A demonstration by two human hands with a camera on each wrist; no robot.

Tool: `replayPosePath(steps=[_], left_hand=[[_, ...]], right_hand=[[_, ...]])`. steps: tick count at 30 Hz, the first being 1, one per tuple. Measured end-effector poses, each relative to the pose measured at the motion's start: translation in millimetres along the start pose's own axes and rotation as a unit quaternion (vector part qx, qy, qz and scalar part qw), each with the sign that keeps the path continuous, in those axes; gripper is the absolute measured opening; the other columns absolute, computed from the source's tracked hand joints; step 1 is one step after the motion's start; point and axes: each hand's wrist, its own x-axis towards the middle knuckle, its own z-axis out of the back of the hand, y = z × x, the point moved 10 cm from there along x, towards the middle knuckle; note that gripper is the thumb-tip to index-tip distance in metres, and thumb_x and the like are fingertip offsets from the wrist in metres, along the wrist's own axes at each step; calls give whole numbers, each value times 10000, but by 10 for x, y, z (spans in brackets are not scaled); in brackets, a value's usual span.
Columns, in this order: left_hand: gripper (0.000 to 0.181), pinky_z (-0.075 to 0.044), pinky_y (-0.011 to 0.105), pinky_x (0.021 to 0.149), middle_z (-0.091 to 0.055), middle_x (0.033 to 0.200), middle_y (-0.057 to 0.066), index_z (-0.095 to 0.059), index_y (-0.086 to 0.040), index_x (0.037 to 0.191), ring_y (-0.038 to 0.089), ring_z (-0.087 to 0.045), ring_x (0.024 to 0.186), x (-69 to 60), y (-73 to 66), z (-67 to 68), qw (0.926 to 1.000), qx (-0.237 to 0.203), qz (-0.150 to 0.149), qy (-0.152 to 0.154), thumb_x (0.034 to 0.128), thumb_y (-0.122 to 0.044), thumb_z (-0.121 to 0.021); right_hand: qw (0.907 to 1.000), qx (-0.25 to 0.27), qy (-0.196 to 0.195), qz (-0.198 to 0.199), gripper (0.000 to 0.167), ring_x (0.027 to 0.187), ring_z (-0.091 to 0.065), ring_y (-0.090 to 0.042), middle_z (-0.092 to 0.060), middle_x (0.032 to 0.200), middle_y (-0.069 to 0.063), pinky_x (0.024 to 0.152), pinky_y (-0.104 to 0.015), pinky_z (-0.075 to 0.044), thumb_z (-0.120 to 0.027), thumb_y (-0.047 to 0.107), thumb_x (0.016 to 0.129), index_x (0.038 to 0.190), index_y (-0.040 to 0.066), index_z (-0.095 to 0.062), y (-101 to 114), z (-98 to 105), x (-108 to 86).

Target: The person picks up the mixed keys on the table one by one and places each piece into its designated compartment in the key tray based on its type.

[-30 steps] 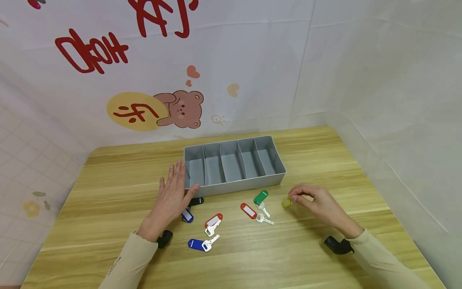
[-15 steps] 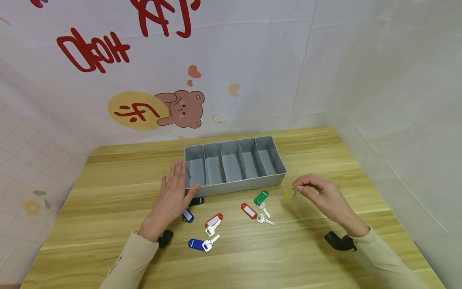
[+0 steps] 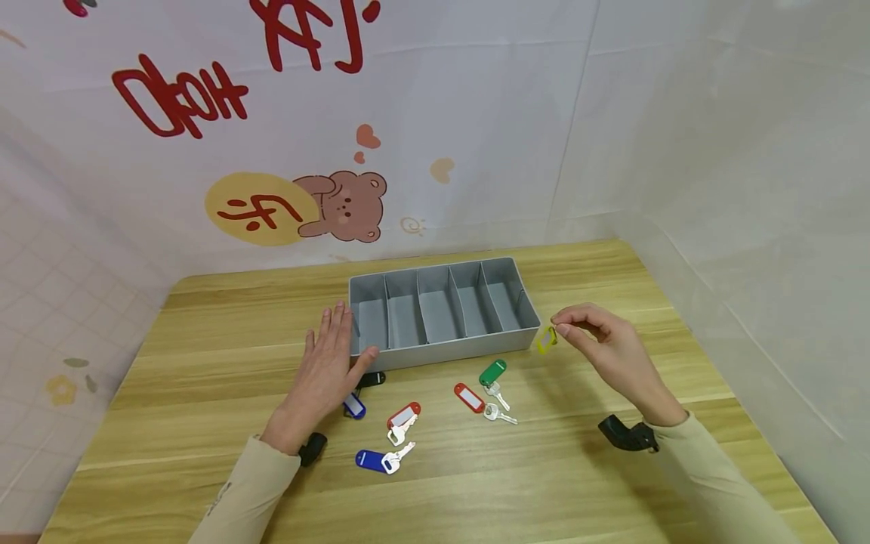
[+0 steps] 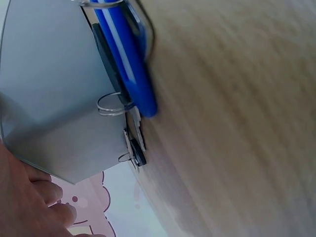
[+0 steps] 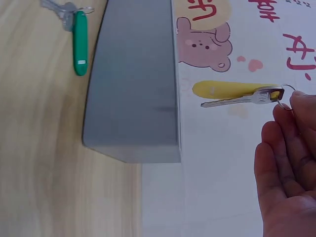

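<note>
A yellow plastic key tag (image 3: 546, 340) with a silver key (image 5: 256, 97) hangs clear of the desk (image 3: 489, 491), just off the near corner of the tray's 3 o'clock end. The right hand (image 3: 607, 353) has thumb and forefinger pinched on its thin metal ring (image 5: 282, 105), so tag and key dangle free, pointing toward the tray. The step in hand looks like carrying this tag up to the long grey five-compartment tray (image 3: 442, 351), which lies at about 10 o'clock from it. Placing it there would probably call for lifting it above the rim, centring it over one compartment and letting go of the ring; the end wall and upright dividers stand in the way, and the loose key could catch on them.

At the tray's 9 o'clock end, the left hand (image 3: 319, 370) rests against the wall, fingers straight and thumb spread along the near side, apparently steadying it.

Taking the tray as the dial, a green key tag (image 3: 492, 372) lies at 5, a red tag (image 3: 469, 397) between 5 and 6, another red tag (image 3: 404, 415) near 7, and a blue tag (image 3: 370, 460) at 7. A black tag (image 3: 371, 379) and a second blue tag (image 3: 354, 406) sit between 7 and 8, partly hidden by the left hand.
</note>
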Motion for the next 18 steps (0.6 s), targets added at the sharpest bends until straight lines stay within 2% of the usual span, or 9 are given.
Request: replayPosePath(steps=[9,18], left_hand=[[909,-89,723,1181,-51,1716,223,-119,48,1633,426,-40,1574,1,13,-4,10000,44,17,-12,1061,-561,-476],[910,-75,711,1189,-37,1718,215,-113,42,1636,416,-34,1577,-7,4,-6,9999,80,59,36,1059,-560,-478]], right_hand=[[9995,174,-270,-50,122,1015,-662,-75,-729,1111,-107,937,-165,-503,-690,83,1003,1105,47,-747,20,-42,241],[9988,392,-294,-1,135,1003,-660,-76,-717,1111,-143,917,-168,-509,-694,78,998,1097,0,-744,-63,-194,470]])
